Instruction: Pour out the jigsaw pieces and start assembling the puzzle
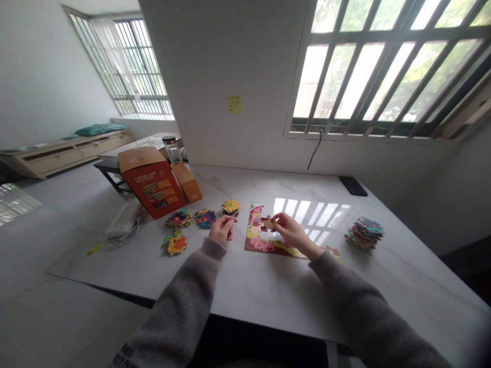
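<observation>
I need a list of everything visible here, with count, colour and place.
marble table: one, white, foreground
jigsaw board: one, multicoloured, table centre
jigsaw piece: one, brown, above board
small piece piles: four, multicoloured, left of board
tall piece stack: one, multicoloured, right of board
puzzle box: one, orange-red, far left
orange carton: one, orange, beside box
glass bottle: one, clear, behind box
phone: one, black, far edge
sticky note: one, yellow, on wall
barred windows: two, white, right and far left
white cables: one bundle, white, left
cushion: one, teal, on low cabinet
left hand: one, grey sleeve, near small piles
right hand: one, grey sleeve, holding jigsaw piece
</observation>
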A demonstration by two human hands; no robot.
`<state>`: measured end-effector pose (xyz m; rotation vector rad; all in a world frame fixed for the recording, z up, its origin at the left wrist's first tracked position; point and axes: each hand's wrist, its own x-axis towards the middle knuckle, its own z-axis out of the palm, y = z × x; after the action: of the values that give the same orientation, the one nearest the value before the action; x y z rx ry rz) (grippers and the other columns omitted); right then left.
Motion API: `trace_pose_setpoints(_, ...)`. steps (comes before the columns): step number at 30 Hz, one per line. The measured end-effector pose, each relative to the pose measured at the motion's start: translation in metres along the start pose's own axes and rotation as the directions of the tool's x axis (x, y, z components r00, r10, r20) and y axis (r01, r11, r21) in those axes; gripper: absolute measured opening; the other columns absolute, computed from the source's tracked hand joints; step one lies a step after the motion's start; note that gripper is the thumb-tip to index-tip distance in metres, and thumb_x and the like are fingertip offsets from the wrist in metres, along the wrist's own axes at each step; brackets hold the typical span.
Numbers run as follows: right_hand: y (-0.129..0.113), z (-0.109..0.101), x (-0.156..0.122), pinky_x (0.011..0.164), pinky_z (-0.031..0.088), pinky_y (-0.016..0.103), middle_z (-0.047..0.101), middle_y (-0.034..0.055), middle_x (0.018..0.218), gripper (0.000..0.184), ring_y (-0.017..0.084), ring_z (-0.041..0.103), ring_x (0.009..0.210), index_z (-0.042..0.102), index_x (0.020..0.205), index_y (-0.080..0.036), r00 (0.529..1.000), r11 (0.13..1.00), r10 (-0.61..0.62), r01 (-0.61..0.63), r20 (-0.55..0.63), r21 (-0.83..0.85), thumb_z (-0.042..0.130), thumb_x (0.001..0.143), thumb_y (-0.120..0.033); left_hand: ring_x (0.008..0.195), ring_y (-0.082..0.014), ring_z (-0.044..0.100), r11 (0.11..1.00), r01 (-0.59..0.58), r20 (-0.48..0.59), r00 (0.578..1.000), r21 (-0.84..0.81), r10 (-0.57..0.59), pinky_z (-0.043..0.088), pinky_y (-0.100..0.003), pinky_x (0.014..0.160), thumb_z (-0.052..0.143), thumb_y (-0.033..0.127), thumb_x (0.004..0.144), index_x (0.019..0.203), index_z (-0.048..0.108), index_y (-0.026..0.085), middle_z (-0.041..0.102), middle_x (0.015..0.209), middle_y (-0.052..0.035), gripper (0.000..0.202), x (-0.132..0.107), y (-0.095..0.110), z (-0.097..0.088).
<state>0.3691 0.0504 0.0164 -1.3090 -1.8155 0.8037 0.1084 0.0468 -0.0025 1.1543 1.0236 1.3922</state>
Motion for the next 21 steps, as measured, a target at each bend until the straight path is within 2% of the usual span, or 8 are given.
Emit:
trace_pose_setpoints(4, 0.014, 0.001, -0.012, 0.059, 0.037, 0.024, 0.056, -0.0033, 0.068, 0.019, 0.013, 0.051, 0.062, 0.057, 0.097, -0.02, 1.0, 0.993, -0.001, 0.001, 0.0, -0.118, 0.048, 0.08, -0.023, 0.04, -0.0089, 0.043, 0.973, -0.074, -0.002, 0.997, 0.22, 0.076, 0.034, -0.02, 0.039, 0.067, 0.036, 0.075, 0.079, 0.069, 0.016, 0.049, 0.049, 0.0036, 0.02, -0.006, -0.002, 0.007)
trace_pose_setpoints(6, 0.015, 0.003, -0.014, 0.061, 0.039, 0.024, 0.058, -0.0025, 0.071, 0.021, 0.014, 0.053, 0.064, 0.058, 0.098, -0.02, 1.0, 0.991, -0.005, 0.005, 0.004, -0.134, 0.048, 0.08, -0.022, 0.052, -0.0117, 0.052, 0.905, -0.181, 0.065, 0.983, 0.385, 0.169, 0.041, -0.021, 0.049, 0.064, 0.029, 0.076, 0.08, 0.072, 0.017, 0.059, 0.059, -0.001, 0.015, -0.011, -0.003, 0.013)
trace_pose_setpoints(8, 0.015, 0.005, -0.014, 0.062, 0.039, 0.025, 0.059, -0.0024, 0.071, 0.02, 0.014, 0.053, 0.065, 0.058, 0.097, -0.02, 1.0, 0.99, -0.003, 0.004, 0.005, -0.143, 0.048, 0.08, -0.021, 0.066, -0.0151, 0.058, 0.791, -0.337, 0.224, 0.94, 0.51, 0.256, 0.047, -0.025, 0.061, 0.06, 0.023, 0.078, 0.083, 0.074, 0.019, 0.065, 0.072, -0.0046, 0.015, -0.015, -0.006, 0.019)
trace_pose_setpoints(10, 0.015, 0.006, -0.014, 0.061, 0.039, 0.024, 0.059, -0.0027, 0.07, 0.021, 0.014, 0.053, 0.064, 0.058, 0.098, -0.02, 1.0, 0.99, 0.004, -0.005, -0.006, -0.14, 0.049, 0.08, -0.022, 0.079, -0.0188, 0.06, 0.676, -0.479, 0.387, 0.872, 0.56, 0.298, 0.049, -0.03, 0.074, 0.057, 0.019, 0.08, 0.086, 0.074, 0.02, 0.067, 0.082, -0.0067, 0.019, -0.017, -0.01, 0.023)
trace_pose_setpoints(12, 0.017, 0.006, -0.013, 0.061, 0.039, 0.024, 0.06, -0.003, 0.069, 0.022, 0.013, 0.053, 0.063, 0.059, 0.099, -0.02, 1.0, 0.991, 0.016, -0.018, -0.018, -0.131, 0.049, 0.08, -0.022, 0.09, -0.0215, 0.059, 0.593, -0.563, 0.482, 0.82, 0.576, 0.31, 0.049, -0.035, 0.085, 0.056, 0.018, 0.081, 0.091, 0.074, 0.02, 0.067, 0.089, -0.0081, 0.021, -0.018, -0.015, 0.026)
trace_pose_setpoints(15, 0.022, 0.006, -0.012, 0.061, 0.04, 0.024, 0.061, -0.0025, 0.07, 0.025, 0.014, 0.054, 0.063, 0.06, 0.104, -0.019, 0.999, 0.989, 0.03, -0.035, -0.035, -0.142, 0.05, 0.081, -0.022, 0.098, -0.0229, 0.058, 0.53, -0.608, 0.532, 0.788, 0.591, 0.31, 0.047, -0.039, 0.093, 0.056, 0.018, 0.082, 0.097, 0.073, 0.019, 0.068, 0.099, -0.009, 0.023, -0.016, -0.022, 0.026)
trace_pose_setpoints(18, 0.026, 0.002, -0.011, 0.065, 0.042, 0.025, 0.066, 0.0001, 0.076, 0.032, 0.015, 0.057, 0.067, 0.06, 0.112, -0.019, 0.997, 0.976, 0.039, -0.053, -0.073, -0.213, 0.05, 0.082, -0.021, 0.1, -0.023, 0.058, 0.512, -0.61, 0.546, 0.785, 0.604, 0.291, 0.046, -0.04, 0.095, 0.056, 0.02, 0.085, 0.099, 0.073, 0.02, 0.069, 0.103, -0.0089, 0.022, -0.014, -0.027, 0.024)
trace_pose_setpoints(21, 0.031, -0.011, -0.008, 0.07, 0.044, 0.027, 0.068, 0.0022, 0.081, 0.032, 0.016, 0.06, 0.073, 0.062, 0.112, -0.02, 0.993, 0.961, 0.021, -0.051, -0.113, -0.273, 0.046, 0.084, -0.019, 0.1, -0.0235, 0.059, 0.504, -0.6, 0.549, 0.792, 0.622, 0.265, 0.046, -0.04, 0.094, 0.055, 0.023, 0.087, 0.098, 0.073, 0.02, 0.07, 0.103, -0.0089, 0.022, -0.014, -0.029, 0.024)
